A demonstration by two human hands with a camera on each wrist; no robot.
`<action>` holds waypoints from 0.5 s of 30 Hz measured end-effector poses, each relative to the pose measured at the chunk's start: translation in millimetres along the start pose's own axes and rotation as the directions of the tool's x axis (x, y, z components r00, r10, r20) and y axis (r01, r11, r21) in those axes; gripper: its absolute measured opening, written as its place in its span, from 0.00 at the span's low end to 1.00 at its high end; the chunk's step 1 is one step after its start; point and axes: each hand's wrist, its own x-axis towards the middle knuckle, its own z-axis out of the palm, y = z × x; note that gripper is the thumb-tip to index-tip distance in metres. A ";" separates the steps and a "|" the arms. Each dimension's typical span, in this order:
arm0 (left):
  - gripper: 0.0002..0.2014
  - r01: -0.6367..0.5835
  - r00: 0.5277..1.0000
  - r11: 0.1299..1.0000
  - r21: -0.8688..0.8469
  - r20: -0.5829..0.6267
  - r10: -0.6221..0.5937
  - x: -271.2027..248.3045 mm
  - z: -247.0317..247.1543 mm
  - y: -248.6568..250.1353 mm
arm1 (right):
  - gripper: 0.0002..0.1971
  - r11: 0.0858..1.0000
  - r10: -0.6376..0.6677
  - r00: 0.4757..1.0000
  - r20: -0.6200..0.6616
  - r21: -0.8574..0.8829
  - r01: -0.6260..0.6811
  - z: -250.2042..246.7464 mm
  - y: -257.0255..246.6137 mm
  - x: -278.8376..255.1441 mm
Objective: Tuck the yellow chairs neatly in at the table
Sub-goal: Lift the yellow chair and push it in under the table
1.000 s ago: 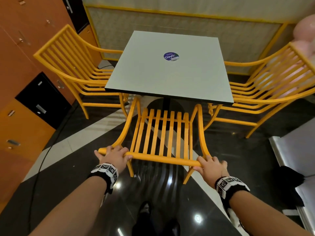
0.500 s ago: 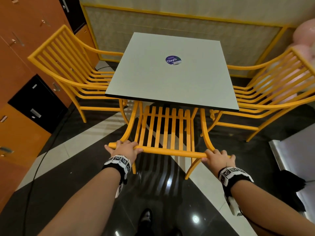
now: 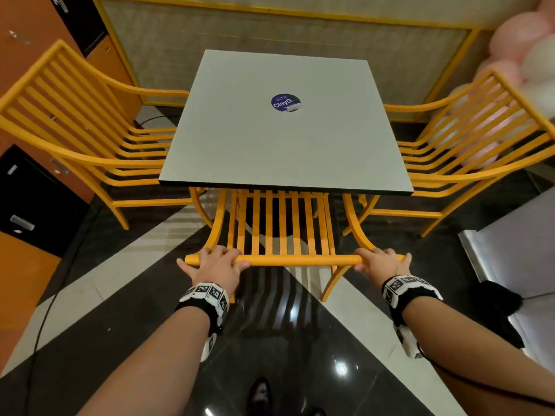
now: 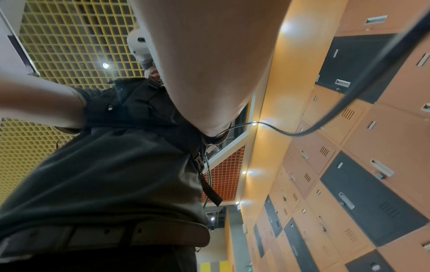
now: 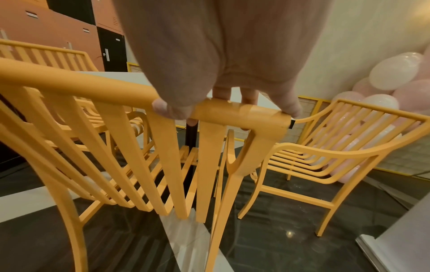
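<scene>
Both my hands, left (image 3: 217, 265) and right (image 3: 383, 262), curl round the near chair's top rail (image 3: 297, 260), seat already under the bench (image 3: 285, 130); uneven pushing could knock its armrests into the side chairs' (image 3: 75, 139) legs.

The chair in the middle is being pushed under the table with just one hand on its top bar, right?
Not quite: both hands are on it. In the head view the left hand and the right hand each grip the top bar of the middle chair, which is partly under the table.

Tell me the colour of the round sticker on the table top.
The sticker is dark blue with white lettering; clearest in the head view.
</scene>
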 end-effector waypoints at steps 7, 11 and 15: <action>0.15 -0.043 0.998 0.999 0.013 -0.041 0.043 -0.7 6.0 -3.1 | 0.22 1.000 -0.001 1.000 -0.002 0.008 0.001 2.2 2.5 0.9; 0.21 -0.028 0.997 0.998 0.054 -0.067 0.032 -3.4 8.9 -2.0 | 0.23 0.998 -0.052 0.998 -0.044 0.044 0.054 7.1 13.9 1.1; 0.34 0.017 0.987 0.995 0.099 -0.163 0.000 -16.4 31.7 -3.1 | 0.31 0.987 -0.012 0.986 -0.165 0.155 0.038 34.3 42.5 -7.4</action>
